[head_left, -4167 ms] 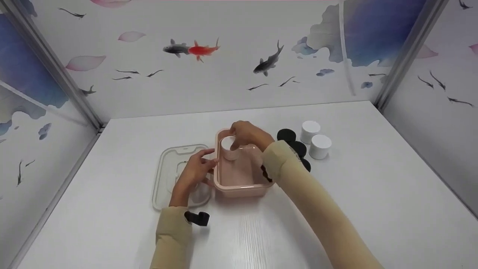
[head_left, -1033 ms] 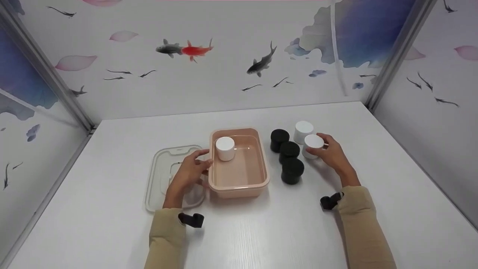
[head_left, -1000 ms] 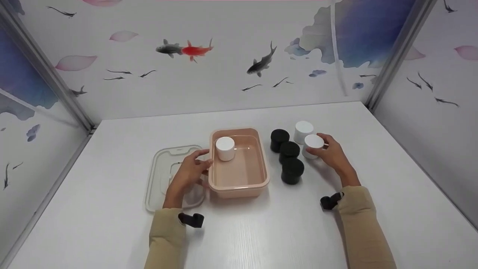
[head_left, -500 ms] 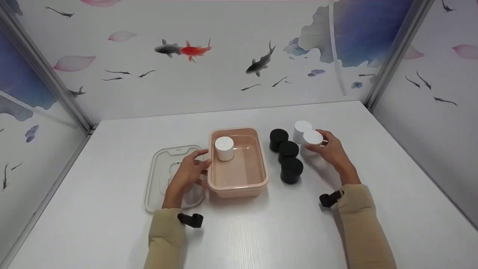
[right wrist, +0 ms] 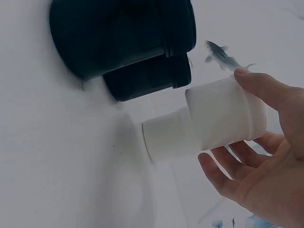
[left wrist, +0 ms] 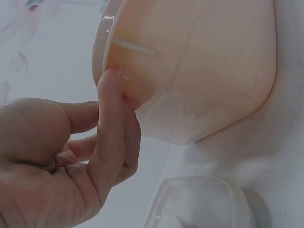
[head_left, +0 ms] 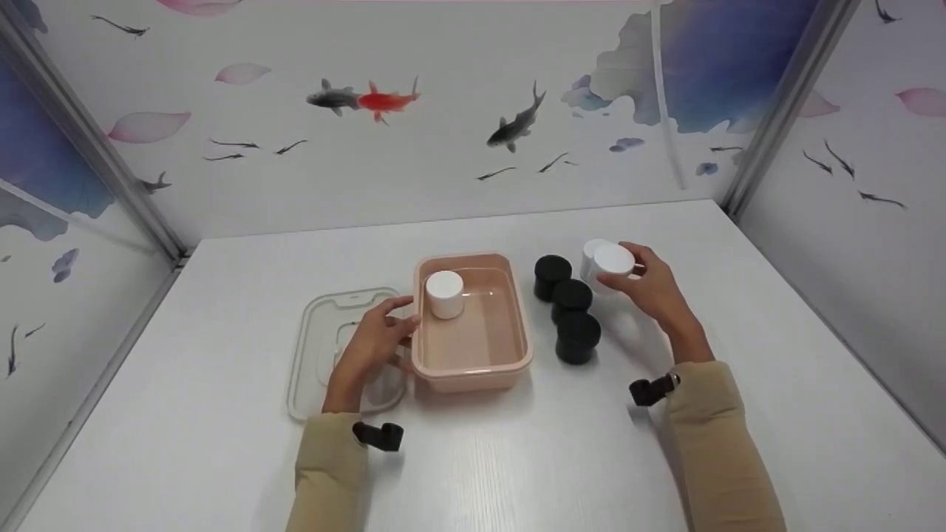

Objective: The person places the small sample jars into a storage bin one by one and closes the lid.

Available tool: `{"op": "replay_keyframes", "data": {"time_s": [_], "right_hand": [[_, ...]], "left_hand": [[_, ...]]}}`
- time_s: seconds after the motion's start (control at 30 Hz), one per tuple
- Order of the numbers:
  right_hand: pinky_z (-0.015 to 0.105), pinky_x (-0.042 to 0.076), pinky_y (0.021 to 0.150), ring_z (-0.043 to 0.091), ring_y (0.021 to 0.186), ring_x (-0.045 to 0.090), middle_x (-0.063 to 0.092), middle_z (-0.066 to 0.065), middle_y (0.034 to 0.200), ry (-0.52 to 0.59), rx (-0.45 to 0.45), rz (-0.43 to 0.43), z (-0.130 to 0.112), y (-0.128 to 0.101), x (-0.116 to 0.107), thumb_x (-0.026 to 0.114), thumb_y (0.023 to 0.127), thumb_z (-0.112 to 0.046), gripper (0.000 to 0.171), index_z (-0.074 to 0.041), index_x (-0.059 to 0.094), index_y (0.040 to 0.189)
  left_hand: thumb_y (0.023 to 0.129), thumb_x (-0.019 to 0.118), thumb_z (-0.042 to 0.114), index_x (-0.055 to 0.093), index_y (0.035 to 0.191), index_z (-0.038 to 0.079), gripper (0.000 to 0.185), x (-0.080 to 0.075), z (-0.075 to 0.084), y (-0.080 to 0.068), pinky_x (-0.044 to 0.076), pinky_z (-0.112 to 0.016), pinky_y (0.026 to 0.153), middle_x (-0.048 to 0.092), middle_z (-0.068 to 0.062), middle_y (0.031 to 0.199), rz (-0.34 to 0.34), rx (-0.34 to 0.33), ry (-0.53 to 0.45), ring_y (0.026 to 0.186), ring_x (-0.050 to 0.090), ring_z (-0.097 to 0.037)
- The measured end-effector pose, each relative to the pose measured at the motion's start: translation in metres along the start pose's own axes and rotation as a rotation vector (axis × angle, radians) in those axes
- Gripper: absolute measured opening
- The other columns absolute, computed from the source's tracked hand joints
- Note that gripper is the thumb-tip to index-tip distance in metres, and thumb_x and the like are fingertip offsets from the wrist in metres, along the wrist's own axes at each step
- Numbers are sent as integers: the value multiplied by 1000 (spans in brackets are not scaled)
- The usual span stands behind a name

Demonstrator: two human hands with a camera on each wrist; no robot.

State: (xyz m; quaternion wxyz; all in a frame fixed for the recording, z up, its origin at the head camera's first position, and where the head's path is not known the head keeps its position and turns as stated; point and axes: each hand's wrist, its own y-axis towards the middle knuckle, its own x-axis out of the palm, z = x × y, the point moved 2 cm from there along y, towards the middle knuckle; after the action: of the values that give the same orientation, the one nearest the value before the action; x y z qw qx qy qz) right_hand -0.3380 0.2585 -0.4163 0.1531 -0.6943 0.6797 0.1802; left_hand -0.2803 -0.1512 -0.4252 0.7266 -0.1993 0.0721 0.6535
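My right hand (head_left: 654,288) grips a white lidded jar (head_left: 613,260), thumb on one side and fingers on the other. In the right wrist view that white jar (right wrist: 223,114) is lifted off the table and tilted, overlapping a second white jar (right wrist: 166,137) that stands behind it. My left hand (head_left: 378,336) rests against the left side of the pink box (head_left: 473,377). The left wrist view shows its fingertips (left wrist: 111,78) touching the outer wall just under the rim. Inside the box, toward its far left corner, stands a white jar (head_left: 445,293).
Three black jars (head_left: 578,336) stand in a slanting row between the box and my right hand. A clear lid (head_left: 314,355) lies left of the box, partly under my left hand. Patterned panels (head_left: 443,177) wall in the table at the back and sides.
Since the oldest frame, my right hand has left the jar in the box and moved to the right-hand jars. Over the last second it has raised one white jar. The left hand stays put.
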Motion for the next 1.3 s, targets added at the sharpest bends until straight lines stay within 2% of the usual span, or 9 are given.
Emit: {"op": "replay_keyframes", "data": {"time_s": [0.27,0.43,0.7,0.83,0.97,1.07,1.2,1.3], "right_hand": [[51,44,107,38,142,40,39,18,155,-6,-71,-6,-21,-4,8,75,90,-35,82,-8,32,155],[48,48,103,38,140,43,41,19,154,-23,-112,-46,-35,-5,23,75,91,-34,83,-10,31,156],[50,51,103,35,137,50,46,18,148,-36,-157,-90,-52,-9,45,76,89,-32,80,-11,35,154],[44,53,99,34,133,52,49,17,145,-54,-173,-103,-61,-13,54,78,88,-32,79,-12,38,153],[37,52,94,32,122,57,53,17,140,-64,-213,-120,-70,-16,65,78,88,-29,75,-9,41,151],[39,52,98,30,118,59,55,16,138,-59,-242,-153,-75,-17,75,79,87,-26,72,-7,44,147],[45,50,106,31,123,60,56,17,138,-52,-263,-212,-80,-17,86,81,85,-25,72,-4,45,143],[47,51,105,32,124,60,57,16,137,-69,-266,-247,-87,-15,92,82,85,-25,70,-4,46,141]], "left_hand": [[104,57,23,42,152,13,51,1,1,-1,62,-31,56,67,-22,122,6,-4,-1,95,71,-25],[104,56,23,41,152,12,51,-1,1,-1,61,-30,55,66,-24,122,3,6,-5,96,71,-26],[104,57,24,42,152,14,52,-1,0,-1,62,-32,57,67,-22,122,8,-21,-3,96,71,-25],[103,57,24,42,151,14,51,-1,1,0,63,-33,57,67,-21,122,6,-21,-6,96,71,-25],[104,57,23,42,151,14,51,0,1,0,63,-34,58,67,-22,122,1,-18,-14,95,71,-25],[103,57,25,42,152,15,51,-1,1,-1,63,-33,58,67,-21,122,4,-25,-8,95,71,-25],[103,57,25,42,152,15,52,-2,-1,-2,62,-33,57,66,-22,123,10,-24,-12,96,71,-25],[103,57,24,42,151,14,52,-1,0,-2,62,-33,57,66,-22,123,6,-11,-25,96,71,-25]]}}
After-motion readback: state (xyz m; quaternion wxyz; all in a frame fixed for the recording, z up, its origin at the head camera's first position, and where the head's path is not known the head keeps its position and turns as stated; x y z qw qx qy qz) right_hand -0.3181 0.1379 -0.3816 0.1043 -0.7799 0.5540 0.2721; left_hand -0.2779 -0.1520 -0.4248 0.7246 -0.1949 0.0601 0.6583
